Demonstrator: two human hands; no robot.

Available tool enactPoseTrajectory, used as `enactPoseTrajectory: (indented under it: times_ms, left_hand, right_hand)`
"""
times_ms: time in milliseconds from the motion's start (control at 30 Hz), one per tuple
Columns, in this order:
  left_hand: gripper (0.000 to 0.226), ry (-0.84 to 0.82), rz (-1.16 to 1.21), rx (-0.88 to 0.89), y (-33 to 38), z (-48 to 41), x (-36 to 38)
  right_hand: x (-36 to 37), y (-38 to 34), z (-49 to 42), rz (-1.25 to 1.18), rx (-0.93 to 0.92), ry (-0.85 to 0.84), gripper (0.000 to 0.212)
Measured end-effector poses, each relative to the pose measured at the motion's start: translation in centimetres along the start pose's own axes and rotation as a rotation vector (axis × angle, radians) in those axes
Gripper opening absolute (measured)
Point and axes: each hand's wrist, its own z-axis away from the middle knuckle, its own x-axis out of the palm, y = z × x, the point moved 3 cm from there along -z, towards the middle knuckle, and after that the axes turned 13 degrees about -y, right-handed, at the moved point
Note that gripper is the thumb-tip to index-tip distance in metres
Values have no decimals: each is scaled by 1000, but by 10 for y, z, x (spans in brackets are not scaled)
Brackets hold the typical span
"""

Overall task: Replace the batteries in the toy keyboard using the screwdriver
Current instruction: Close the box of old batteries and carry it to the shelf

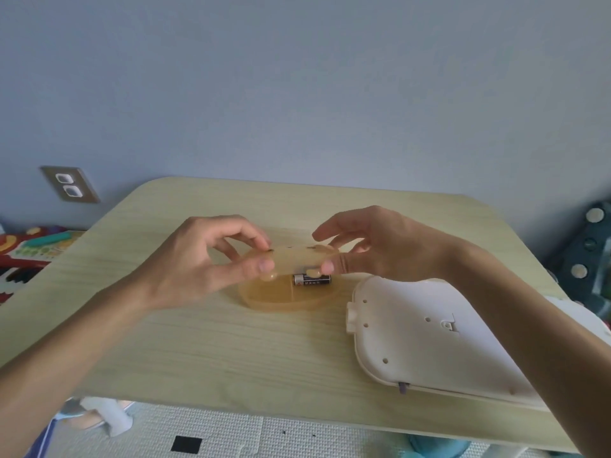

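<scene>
The white toy keyboard (426,332) lies face down at the right of the table, its screw holes and closed battery cover showing. In the middle stands a translucent amber box (281,297) with a black battery (312,280) inside it. Just above the box hovers its amber lid (297,259). My left hand (211,262) pinches the lid's left end between thumb and fingers. My right hand (373,249) pinches the lid's right end. No screwdriver is in sight.
The light wooden table (231,342) has rounded corners and its near edge runs along the bottom. A colourful toy (29,252) sits on the floor at the left, a wall socket (69,185) behind it, dark objects at the right.
</scene>
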Motion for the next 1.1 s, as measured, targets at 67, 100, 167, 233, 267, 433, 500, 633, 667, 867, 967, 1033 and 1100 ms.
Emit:
enactPoseTrajectory:
  times_ms: [67, 100, 167, 233, 267, 433, 500, 633, 667, 867, 967, 1033, 1100]
  left_hand:
    - [44, -59, -36, -49, -3, 0, 6]
    - [49, -83, -52, -76, -3, 0, 9]
    - [61, -109, -68, -124, -5, 1, 12]
    - [73, -127, -97, -153, -4, 2, 14]
    - [76, -131, -108, -161, -5, 2, 15]
    - [73, -130, -88, -203, -7, -1, 17]
    - [72, -133, -68, -216, -7, -2, 19]
    - [75, -128, -102, -211, -5, -3, 22]
    - [76, -122, -112, -212, -5, -3, 22]
    - [82, -114, -137, -224, -8, -8, 26]
    - [79, -92, -168, -232, -9, -17, 29]
    - [80, -81, -180, -237, -8, -27, 33]
    - [83, -70, -194, -226, -6, -38, 38]
  right_hand:
    - [4, 0, -1, 76, 37, -38, 67]
    - [6, -1, -2, 101, 49, -50, 70]
    - [10, -4, -2, 128, 65, -59, 74]
    - [12, -6, -2, 159, 76, -63, 76]
    - [13, -7, -2, 170, 81, -65, 77]
    - [15, -8, -3, 200, 101, -81, 72]
    - [14, -10, -5, 231, 112, -83, 71]
    - [15, -10, -5, 230, 132, -73, 74]
    - [15, -10, -4, 226, 133, -76, 78]
    - [-36, 21, 41, 223, 292, 119, 74]
    - [-61, 55, 75, 276, 460, 180, 49]
    - [-60, 73, 87, 268, 525, 163, 40]
    - [-53, 85, 90, 251, 549, 150, 30]
